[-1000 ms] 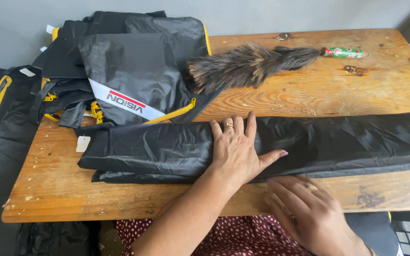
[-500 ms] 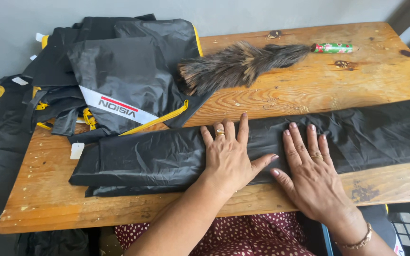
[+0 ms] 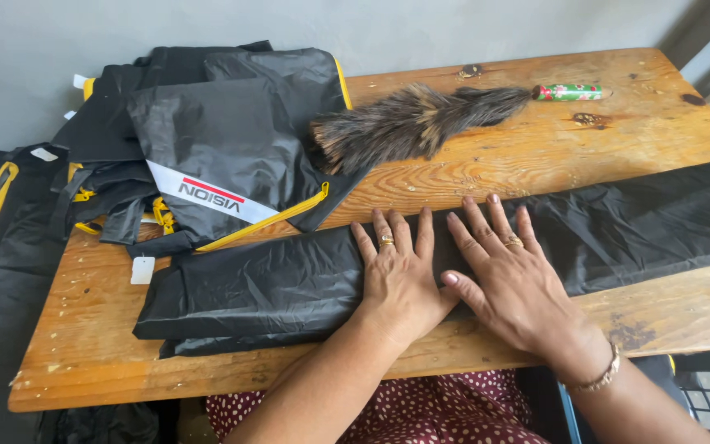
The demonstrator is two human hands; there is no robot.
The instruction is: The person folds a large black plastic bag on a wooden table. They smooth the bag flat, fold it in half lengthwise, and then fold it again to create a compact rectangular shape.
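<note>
Hands pressed flat, fingers spread: our left hand (image 3: 400, 275) and right hand (image 3: 507, 275) now lie side by side on the long folded strip of black plastic fabric (image 3: 289, 284), the right having just joined. Beyond our fingertips lies a brown feather duster (image 3: 404, 123); leftward, heaped black-and-yellow covers (image 3: 207, 140).

black fabric strip (image 3: 289, 284), yellow-trimmed bags (image 3: 232, 148) — brown duster (image 3: 404, 123)

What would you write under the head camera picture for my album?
Left hand and right hand press flat on a long folded black fabric on a wooden table.
</note>
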